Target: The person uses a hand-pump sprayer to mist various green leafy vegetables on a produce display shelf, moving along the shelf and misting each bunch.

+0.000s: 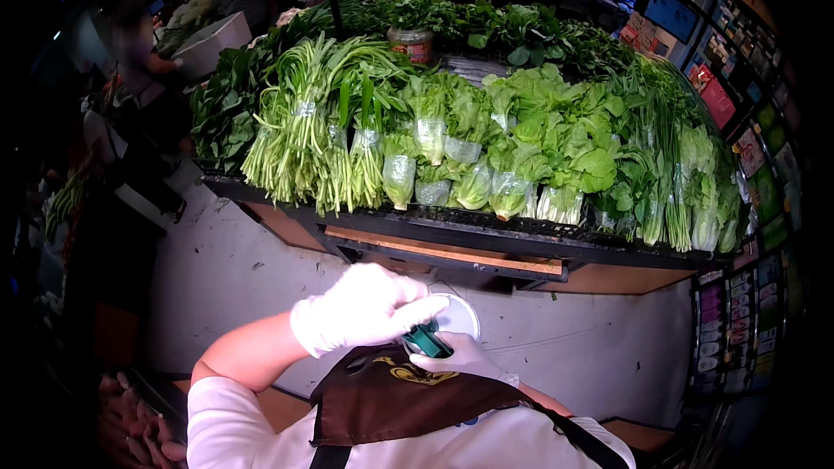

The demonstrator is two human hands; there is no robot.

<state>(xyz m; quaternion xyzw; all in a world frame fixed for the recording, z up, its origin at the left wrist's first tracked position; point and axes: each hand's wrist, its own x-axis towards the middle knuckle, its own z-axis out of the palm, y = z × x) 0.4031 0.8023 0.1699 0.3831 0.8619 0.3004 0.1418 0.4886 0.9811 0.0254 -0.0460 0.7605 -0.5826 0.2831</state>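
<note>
At six o'clock, my right grip (466,358) clasps an angular green piece (426,341) by a round, pale disc (461,316). At seven, my gloved left grip (360,307) curls; whether it pinches anything, I can't tell. Ruffled, leafy greens (469,120) fill twelve.

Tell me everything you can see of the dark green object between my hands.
The dark green object is angular, with a smooth surface that looks like plastic. It slants just beyond the brown apron's edge, gripped by the white-gloved right hand. The white-gloved left hand is over its upper end; whether it touches is unclear. A round white disc shows right beside it; whether they are joined, and the object's full shape, I can't tell.
</note>
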